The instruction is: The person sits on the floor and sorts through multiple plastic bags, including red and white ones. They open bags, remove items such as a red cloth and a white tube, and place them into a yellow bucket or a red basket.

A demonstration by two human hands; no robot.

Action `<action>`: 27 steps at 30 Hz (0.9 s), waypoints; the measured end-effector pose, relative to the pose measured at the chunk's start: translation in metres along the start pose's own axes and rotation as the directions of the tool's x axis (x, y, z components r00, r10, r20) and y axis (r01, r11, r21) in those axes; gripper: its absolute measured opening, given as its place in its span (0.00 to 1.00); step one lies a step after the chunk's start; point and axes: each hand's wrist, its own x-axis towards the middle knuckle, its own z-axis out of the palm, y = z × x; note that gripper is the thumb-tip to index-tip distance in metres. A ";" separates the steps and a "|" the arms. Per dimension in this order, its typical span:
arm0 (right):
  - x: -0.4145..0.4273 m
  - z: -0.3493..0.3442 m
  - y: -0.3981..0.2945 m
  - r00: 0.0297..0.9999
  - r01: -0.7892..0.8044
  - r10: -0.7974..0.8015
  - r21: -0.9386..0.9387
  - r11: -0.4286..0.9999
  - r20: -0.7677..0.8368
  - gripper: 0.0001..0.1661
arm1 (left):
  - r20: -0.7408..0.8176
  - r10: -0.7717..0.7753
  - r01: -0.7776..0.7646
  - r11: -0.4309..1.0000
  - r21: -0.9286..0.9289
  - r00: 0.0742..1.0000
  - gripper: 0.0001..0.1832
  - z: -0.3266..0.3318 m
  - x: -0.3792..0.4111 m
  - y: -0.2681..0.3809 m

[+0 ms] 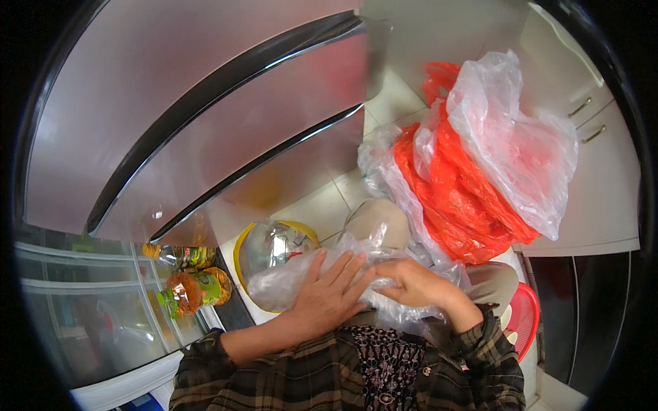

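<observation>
A crumpled clear plastic bag point(277, 280) lies across my lap, stretching left over a yellow-rimmed round container point(239, 257). My left hand point(329, 290) rests flat on the plastic, palm down, fingers slightly apart. Just to its right, my right hand point(416, 282) has its fingers curled on a gathered part of the same plastic, thumb towards the left hand. Beyond the right hand, a heap of red plastic bags point(457, 190) and whitish translucent bags point(498, 118) covers part of my leg. The heap hides how many bags there are.
A refrigerator point(288, 97) with dark curved handles stands ahead on the left. Two oil bottles point(198, 293) are by a glass-fronted unit point(87, 308). At right are a red plastic basket point(532, 318), partly hidden, and pale cabinet doors point(611, 169). Pale floor tiles point(308, 210) show between.
</observation>
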 end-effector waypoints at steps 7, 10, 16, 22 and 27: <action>0.001 0.001 0.021 0.997 0.076 -0.068 0.261 0.962 -0.038 0.24 | -0.130 0.036 -0.053 0.990 -0.132 0.991 0.46 0.036 0.007 -0.025; -0.015 -0.006 -0.013 0.986 -0.130 0.140 0.102 0.986 -0.096 0.29 | -0.157 0.062 -0.080 0.990 -0.114 0.986 0.41 0.040 0.009 -0.029; -0.040 -0.007 -0.091 0.958 -0.085 -0.095 -0.587 0.805 -0.269 0.44 | -0.019 -0.101 0.091 0.947 -0.307 0.995 0.32 0.035 0.032 -0.044; 0.017 -0.013 -0.014 0.932 -0.006 -0.197 -0.556 0.831 -0.305 0.51 | 0.230 -0.030 0.200 0.608 -0.768 0.973 0.20 0.015 0.065 -0.074; 0.052 -0.038 -0.035 0.844 0.079 -0.088 -0.038 0.996 -0.529 0.36 | 0.097 -0.236 0.093 -0.031 -0.995 0.967 0.13 -0.001 0.092 -0.089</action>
